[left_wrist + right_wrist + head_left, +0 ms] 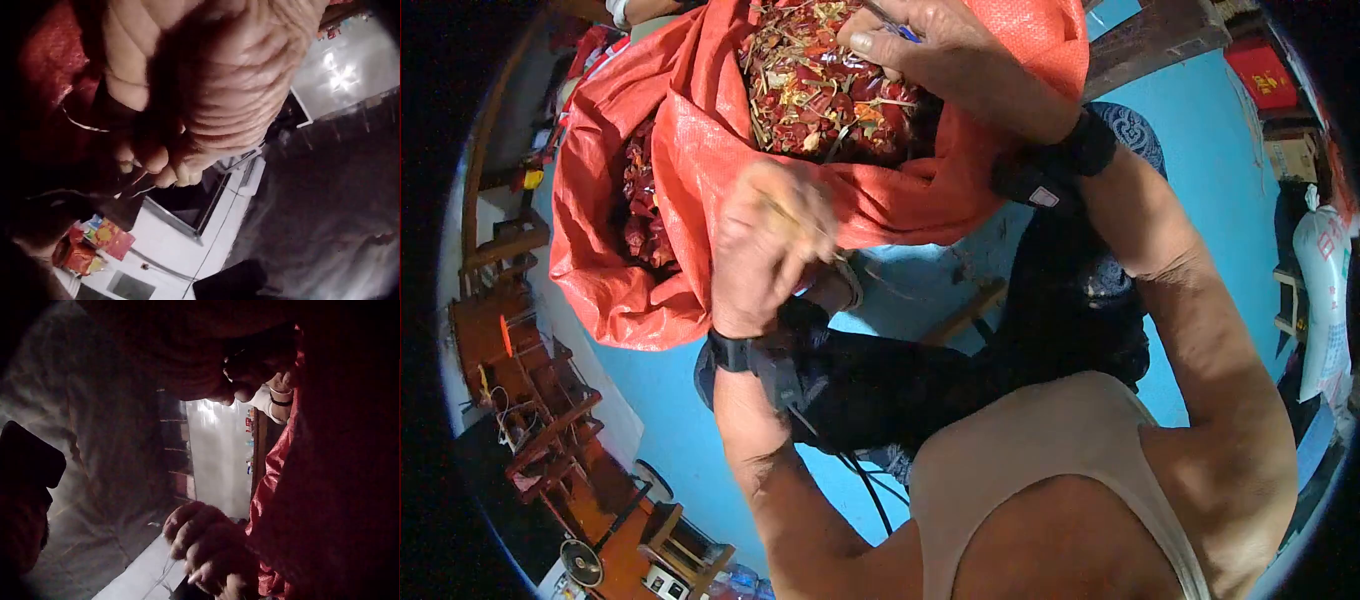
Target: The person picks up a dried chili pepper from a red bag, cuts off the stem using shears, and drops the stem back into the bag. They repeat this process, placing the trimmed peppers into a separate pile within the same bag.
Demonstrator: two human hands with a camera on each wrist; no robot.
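Dried red chilli pieces and pale stems [830, 100] fill an orange-red woven sack [890, 200] at the top of the head view. My right hand [940, 45] is over its far right side, gripping a small dark metal tool [887, 14] with a blue part; most of the tool is hidden by the fingers. Blurred in front of the sack, my left hand [765, 250] pinches thin, straw-coloured stems [780, 212]. Fine strands [87, 127] trail from its fingertips in the left wrist view. Fingers of the right hand [240, 378] are mostly in shadow in the right wrist view.
Another sack opening [570, 240] with whole dried red chillies [643, 200] is on the left. Part of another person's arm [645, 10] shows at the top left. Wooden stools [550, 440] stand along the left, and a white filled bag [1320, 290] is at the right wall.
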